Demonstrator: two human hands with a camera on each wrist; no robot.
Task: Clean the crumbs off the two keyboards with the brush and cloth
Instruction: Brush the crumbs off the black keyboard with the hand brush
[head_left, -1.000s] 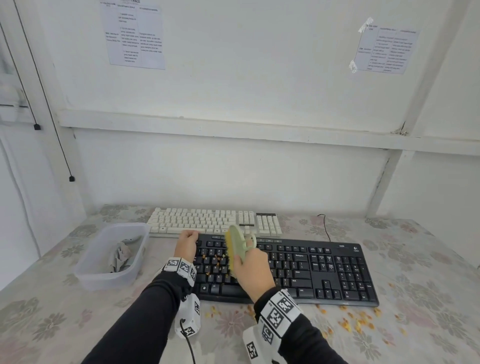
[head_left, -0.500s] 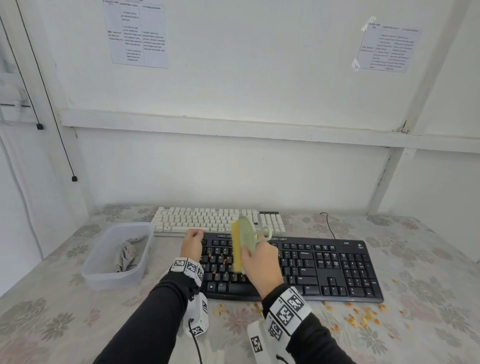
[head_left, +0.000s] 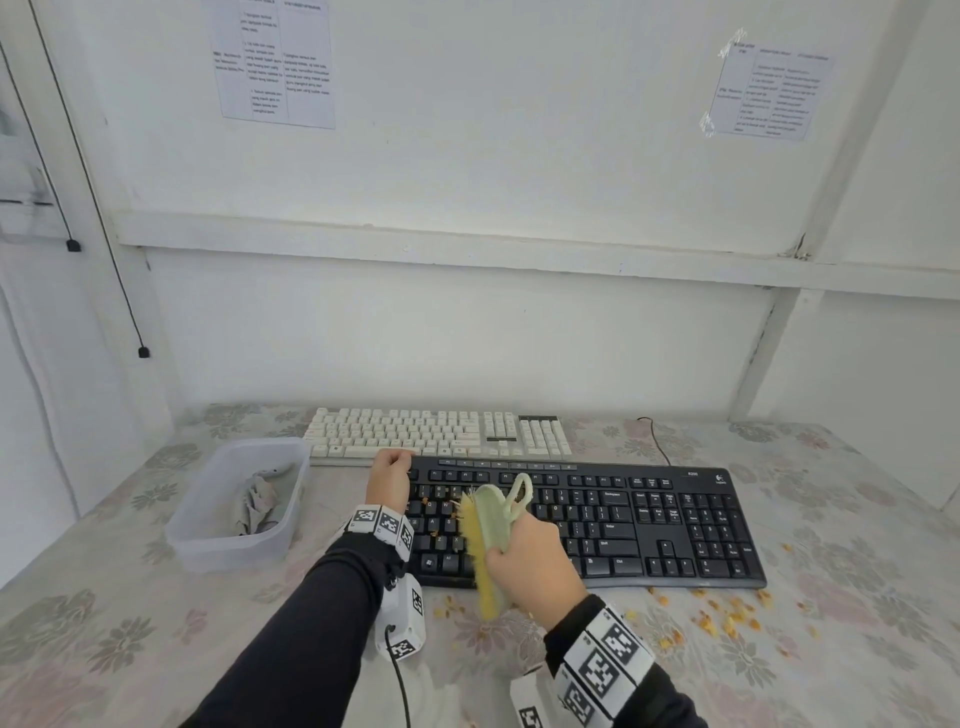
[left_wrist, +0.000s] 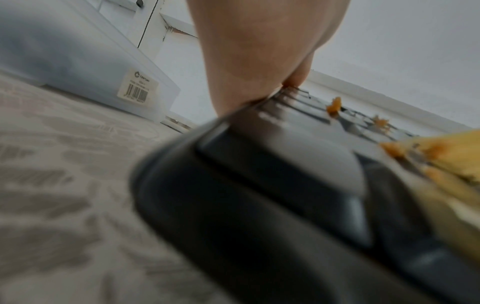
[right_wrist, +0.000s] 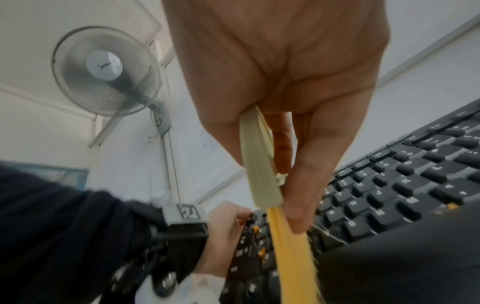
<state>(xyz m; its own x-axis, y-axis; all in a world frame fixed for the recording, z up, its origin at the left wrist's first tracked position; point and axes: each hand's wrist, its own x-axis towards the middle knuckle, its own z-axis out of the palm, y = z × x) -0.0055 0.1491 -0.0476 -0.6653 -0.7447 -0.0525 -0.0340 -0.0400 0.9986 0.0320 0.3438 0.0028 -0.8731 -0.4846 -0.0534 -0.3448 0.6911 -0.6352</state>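
Observation:
A black keyboard (head_left: 649, 525) lies in front of a white keyboard (head_left: 415, 434) on the flowered table. My left hand (head_left: 388, 475) grips the black keyboard's far-left corner, fingers curled over its edge. My right hand (head_left: 535, 566) holds a pale green brush (head_left: 491, 519) with yellow bristles, which lie across the left keys and reach past the near edge. Orange crumbs (head_left: 430, 501) sit on the keys left of the brush. The right wrist view shows my right hand (right_wrist: 285, 61) pinching the brush (right_wrist: 257, 174) over the black keyboard (right_wrist: 402, 185). A grey cloth (head_left: 257, 501) lies in a tub.
The clear plastic tub (head_left: 182, 530) stands left of the keyboards. More crumbs (head_left: 727, 621) are scattered on the table in front of the black keyboard's right half. A black cable (head_left: 657, 441) runs to the wall behind. A wall fan (right_wrist: 106, 70) hangs to the left.
The brush has swept from the upper key rows toward me, and its bristles now overhang the near edge. My left hand has stayed on the keyboard's corner.

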